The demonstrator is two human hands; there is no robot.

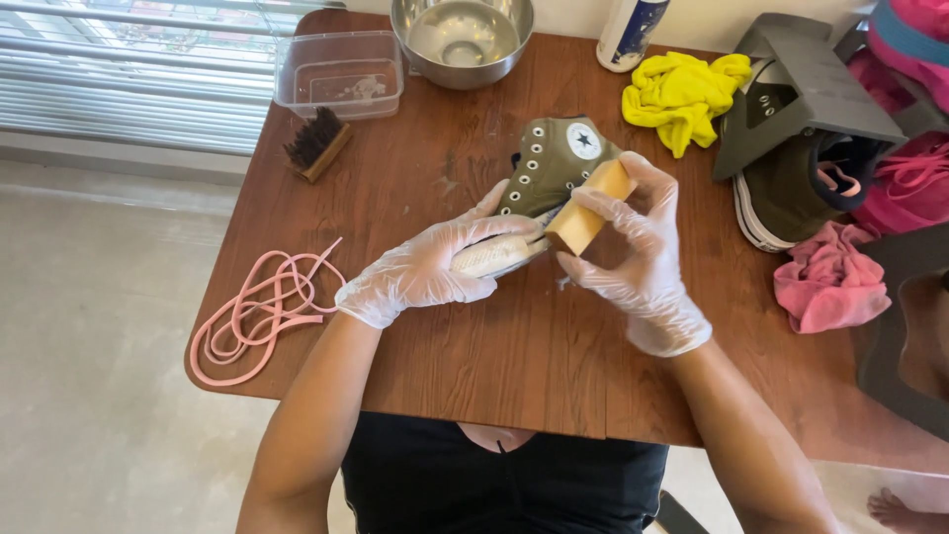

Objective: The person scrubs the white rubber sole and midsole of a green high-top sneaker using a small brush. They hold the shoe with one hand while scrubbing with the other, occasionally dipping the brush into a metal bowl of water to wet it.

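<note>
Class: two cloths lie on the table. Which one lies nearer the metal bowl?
The yellow cloth, crumpled at the table's far edge right of the metal bowl; the pink cloth lies nearer, at the right edge.

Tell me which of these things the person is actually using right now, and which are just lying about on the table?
In use:
left hand, gloved, holding the olive high-top shoe
right hand, gloved, pressing the tan block to the shoe's white sole

Lying about:
pink laces
brush
clear plastic tub
steel bowl
yellow cloth
pink cloth
second olive shoe
</note>
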